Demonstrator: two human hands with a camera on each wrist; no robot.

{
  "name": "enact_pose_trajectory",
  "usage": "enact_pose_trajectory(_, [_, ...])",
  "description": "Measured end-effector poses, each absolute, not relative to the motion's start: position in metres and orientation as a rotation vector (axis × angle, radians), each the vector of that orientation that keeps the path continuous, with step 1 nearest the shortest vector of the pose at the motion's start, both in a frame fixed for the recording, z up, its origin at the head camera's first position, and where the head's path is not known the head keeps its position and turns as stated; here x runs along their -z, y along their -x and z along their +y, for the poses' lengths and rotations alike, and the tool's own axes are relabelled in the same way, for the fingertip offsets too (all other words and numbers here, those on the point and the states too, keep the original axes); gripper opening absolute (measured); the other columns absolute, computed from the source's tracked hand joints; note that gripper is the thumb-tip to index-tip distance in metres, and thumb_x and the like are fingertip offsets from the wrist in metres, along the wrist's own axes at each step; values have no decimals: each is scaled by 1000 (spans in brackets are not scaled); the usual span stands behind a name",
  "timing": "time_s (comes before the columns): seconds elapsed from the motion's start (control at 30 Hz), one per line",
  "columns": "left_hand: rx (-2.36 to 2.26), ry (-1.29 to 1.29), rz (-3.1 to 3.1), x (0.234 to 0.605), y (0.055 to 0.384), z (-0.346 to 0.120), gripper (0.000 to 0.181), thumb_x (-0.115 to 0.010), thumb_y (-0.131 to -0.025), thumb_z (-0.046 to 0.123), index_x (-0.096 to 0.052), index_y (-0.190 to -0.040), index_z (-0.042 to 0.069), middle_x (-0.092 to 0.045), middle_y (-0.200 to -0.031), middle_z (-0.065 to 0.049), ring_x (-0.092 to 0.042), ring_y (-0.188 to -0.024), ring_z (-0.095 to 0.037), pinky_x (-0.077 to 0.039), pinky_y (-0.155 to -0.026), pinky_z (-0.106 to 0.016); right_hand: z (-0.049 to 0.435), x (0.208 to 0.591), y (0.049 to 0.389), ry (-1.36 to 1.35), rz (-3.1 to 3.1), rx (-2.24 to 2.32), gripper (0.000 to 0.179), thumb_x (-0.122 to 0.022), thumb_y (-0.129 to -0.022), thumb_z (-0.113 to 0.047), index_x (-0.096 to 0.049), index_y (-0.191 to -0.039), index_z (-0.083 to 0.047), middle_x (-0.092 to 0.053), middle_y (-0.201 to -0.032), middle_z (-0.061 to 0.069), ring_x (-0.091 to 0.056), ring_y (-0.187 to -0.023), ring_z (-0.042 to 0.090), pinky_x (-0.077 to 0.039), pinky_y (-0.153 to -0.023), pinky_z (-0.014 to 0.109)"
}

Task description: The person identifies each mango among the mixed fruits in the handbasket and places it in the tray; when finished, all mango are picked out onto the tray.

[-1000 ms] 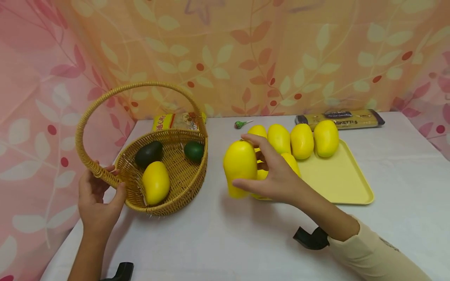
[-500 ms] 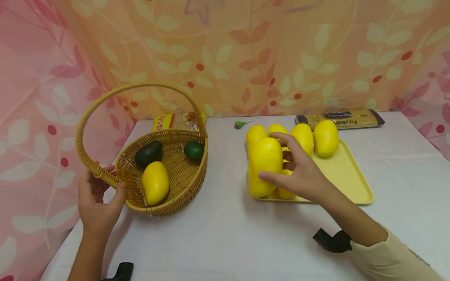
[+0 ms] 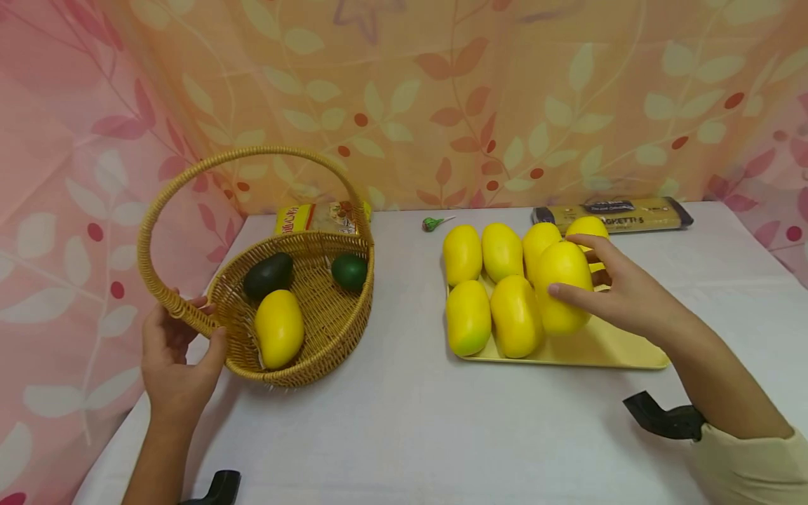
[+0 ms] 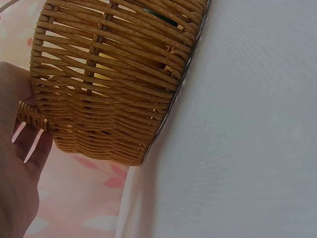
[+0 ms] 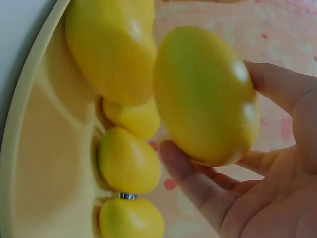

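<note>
A yellow mango [image 3: 564, 280] is gripped between the thumb and fingers of my right hand [image 3: 621, 291], held over the yellow tray [image 3: 621, 347]. In the right wrist view the held mango [image 5: 205, 94] shows a greenish side, raised above the tray floor. Other mangoes, such as a front-left mango [image 3: 468, 319], lie on the tray in two rows. On the left, my left hand [image 3: 179, 358] holds the wicker basket [image 3: 334, 351] where its handle meets the rim. Inside the basket are a single mango [image 3: 279, 330], a dark avocado [image 3: 268, 276] and a dark green rounded fruit [image 3: 349, 272].
Behind the basket lies a yellow food packet [image 3: 318, 217]. A green lollipop [image 3: 433, 224] is at the table's back, and a spaghetti pack [image 3: 621, 215] lies behind the tray. Patterned cloth [image 3: 404, 105] hangs along the back and left side of the white table [image 3: 404, 421].
My right hand has carried the mango rightward, from beside the tray's left edge to over its front row. The left hand and basket have stayed in place.
</note>
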State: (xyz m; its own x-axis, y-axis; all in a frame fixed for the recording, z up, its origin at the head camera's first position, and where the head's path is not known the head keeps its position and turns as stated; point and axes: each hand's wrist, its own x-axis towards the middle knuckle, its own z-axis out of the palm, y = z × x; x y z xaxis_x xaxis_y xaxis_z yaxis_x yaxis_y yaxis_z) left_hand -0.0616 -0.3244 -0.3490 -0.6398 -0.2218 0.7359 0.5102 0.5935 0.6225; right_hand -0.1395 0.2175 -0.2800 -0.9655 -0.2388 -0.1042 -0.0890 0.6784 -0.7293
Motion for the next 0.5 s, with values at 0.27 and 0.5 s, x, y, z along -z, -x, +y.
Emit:
enact_pose_trajectory(0.27, [1121,228,-1982,348,61,-323,85,-67,-70,-27,-42,-146,0,-56,-124,-27,-63,-111,-18,-48,-98,-20,239,297,155,156,2653,888,107,-66,-86,-64,-15,-157,-2,-32,-142,36,-47,-116,51,-48,-88,65])
enact_pose_trajectory(0.5, [1121,226,-1982,350,63,-325,83,-67,-70,-26,-43,-145,-1,-57,-124,-24,-63,-111,-18,-48,-98,-21,240,311,161,165,2595,868,103,-65,-88,-60,-16,-154,2,-33,-140,38,-47,-115,51,-46,-90,68])
